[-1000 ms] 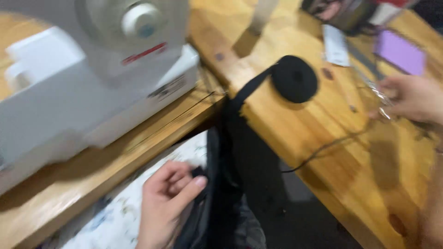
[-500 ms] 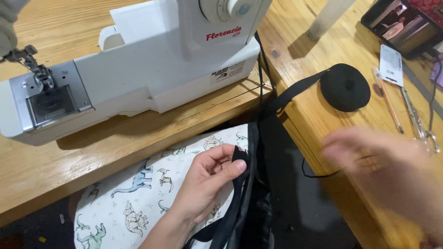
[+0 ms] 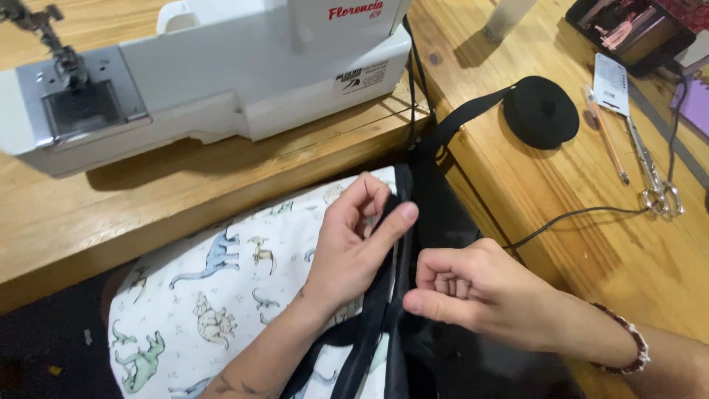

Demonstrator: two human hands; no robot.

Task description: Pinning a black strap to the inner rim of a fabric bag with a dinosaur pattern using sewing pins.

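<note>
Fingers (image 3: 384,214) of the left hand (image 3: 354,244) were pinched on the flat black webbing strap (image 3: 377,310), just below the white sewing machine (image 3: 221,74); the right hand (image 3: 473,288), previously away over the wooden tabletop (image 3: 576,244), was now curled shut beside it, so both hands were engaged.

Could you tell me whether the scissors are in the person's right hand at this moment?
No, the scissors lie on the wooden table, apart from the right hand, which is at the black strap.
</note>
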